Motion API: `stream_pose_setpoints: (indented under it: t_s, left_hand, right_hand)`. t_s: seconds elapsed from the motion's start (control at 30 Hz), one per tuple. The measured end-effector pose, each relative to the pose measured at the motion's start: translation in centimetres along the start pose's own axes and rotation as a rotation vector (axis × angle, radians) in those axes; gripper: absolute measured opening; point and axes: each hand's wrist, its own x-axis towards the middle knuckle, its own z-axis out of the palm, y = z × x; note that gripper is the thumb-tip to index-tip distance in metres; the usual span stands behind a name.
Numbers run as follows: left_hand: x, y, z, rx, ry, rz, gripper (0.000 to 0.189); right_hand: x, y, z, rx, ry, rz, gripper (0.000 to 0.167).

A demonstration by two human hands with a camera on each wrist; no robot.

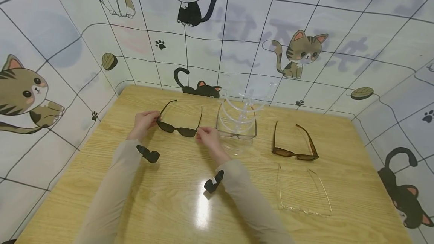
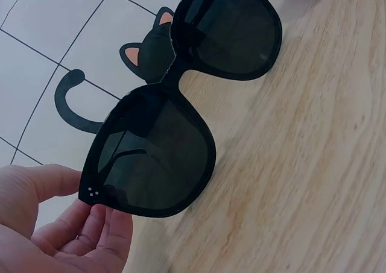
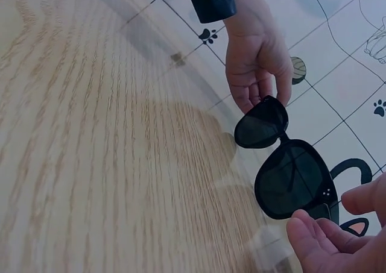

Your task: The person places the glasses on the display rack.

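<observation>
A pair of black sunglasses [image 1: 186, 132] with dark lenses and temples unfolded is held between both hands at the left of the table. My left hand [image 1: 144, 121] pinches one front corner by the hinge, thumb on one side and fingers on the other. At the opposite corner, my right hand [image 1: 211, 138] has its thumb and fingers around the hinge. In the left wrist view the lenses [image 2: 163, 158] face the camera, with small silver dots at the corner. The right wrist view shows fingertips [image 3: 301, 225] against the lower edge of the near lens.
Right of the hands stands a clear display stand [image 1: 242, 118] with several curved arms, overlapping thin-framed eyeglasses [image 1: 234, 135]. Further right lie tortoiseshell sunglasses [image 1: 285, 153], temples open. Gold-rimmed eyeglasses [image 1: 305, 211] lie nearer the front. Cat-patterned walls [image 1: 244, 22] border the wooden table [image 1: 176, 199].
</observation>
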Motion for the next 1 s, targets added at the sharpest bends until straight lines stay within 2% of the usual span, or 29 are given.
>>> stream_pose_setpoints:
  t_s: [0.07,0.1,0.3,0.33,0.43,0.53,0.67,0.83,1.0]
  left_hand:
    - [0.2,-0.1,0.1,-0.009,0.004,-0.001,0.040]
    - [1.1,-0.7,-0.2,-0.031,-0.004,0.004,0.037]
    - [1.2,-0.9,-0.3,-0.090,-0.011,0.025,0.030]
    - [0.3,-0.2,0.0,-0.080,0.005,0.019,0.034]
    - [-0.2,0.2,0.0,-0.073,0.015,-0.005,0.040]
    - [-0.9,0.9,-0.1,-0.105,0.009,-0.034,0.041]
    - [-1.7,1.6,-0.5,-0.168,-0.018,-0.042,0.043]
    - [-2.1,1.4,-1.1,-0.237,-0.039,-0.018,0.036]
    - [-2.3,1.2,-1.8,-0.211,-0.073,0.010,0.034]
  right_hand:
    - [-0.2,-0.5,0.2,0.010,-0.002,0.022,0.031]
    - [-0.2,-0.5,0.2,0.014,-0.001,0.030,0.031]
    - [0.3,-0.3,0.4,0.039,0.013,0.059,0.028]
    - [0.4,-0.3,0.4,0.042,0.010,0.060,0.028]
    - [0.3,-0.3,0.5,0.049,-0.003,0.055,0.027]
    - [0.1,-0.5,0.5,0.055,-0.021,0.051,0.027]
    - [-0.2,-0.8,0.5,0.065,-0.048,0.046,0.028]
    - [-0.8,-1.5,0.5,0.071,-0.073,0.050,0.028]
    - [-1.3,-1.9,0.5,0.071,-0.084,0.043,0.028]
